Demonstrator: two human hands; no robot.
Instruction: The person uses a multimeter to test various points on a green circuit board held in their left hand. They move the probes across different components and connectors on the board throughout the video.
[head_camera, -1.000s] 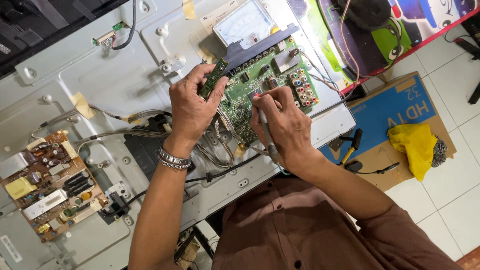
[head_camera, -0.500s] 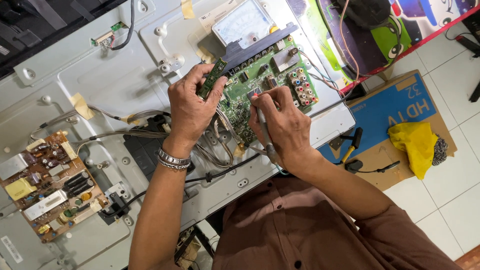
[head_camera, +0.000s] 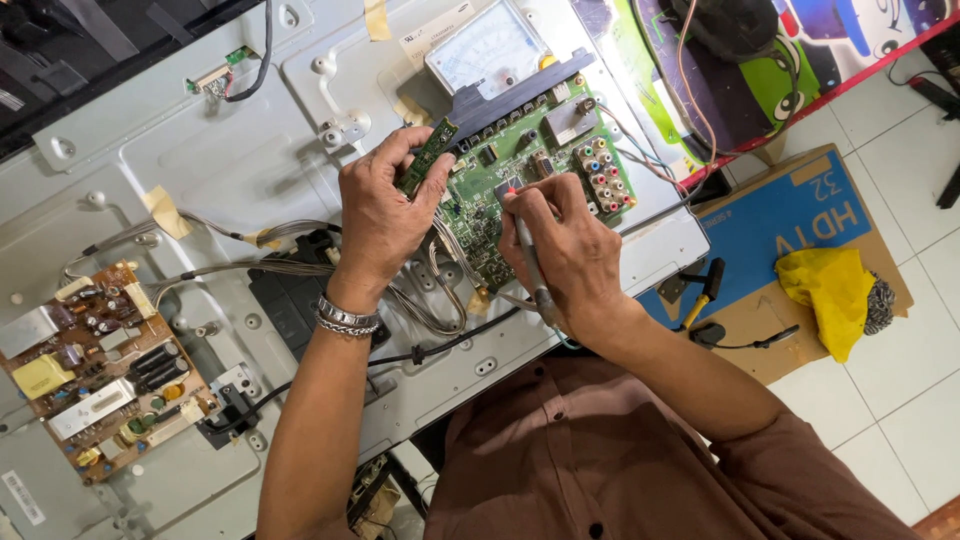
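My left hand (head_camera: 385, 215), with a metal bracelet on the wrist, pinches a small narrow green circuit board (head_camera: 427, 155) upright above the metal back of a flat screen (head_camera: 240, 170). My right hand (head_camera: 565, 250) grips a grey probe pen (head_camera: 530, 262), its tip down on the large green main board (head_camera: 530, 165). Grey ribbon cables (head_camera: 430, 300) loop under both hands. An analogue meter with a white dial (head_camera: 485, 45) lies just beyond the main board.
A brown power supply board (head_camera: 100, 370) sits at the left of the panel. On the tiled floor to the right lie a flattened blue cardboard box (head_camera: 780, 225), a yellow cloth (head_camera: 830, 290) and a yellow-handled tool (head_camera: 705, 290). Black cable (head_camera: 300, 385) crosses the panel.
Both hands hold almost the same place over the main board. The small board in my left hand has shifted only slightly.
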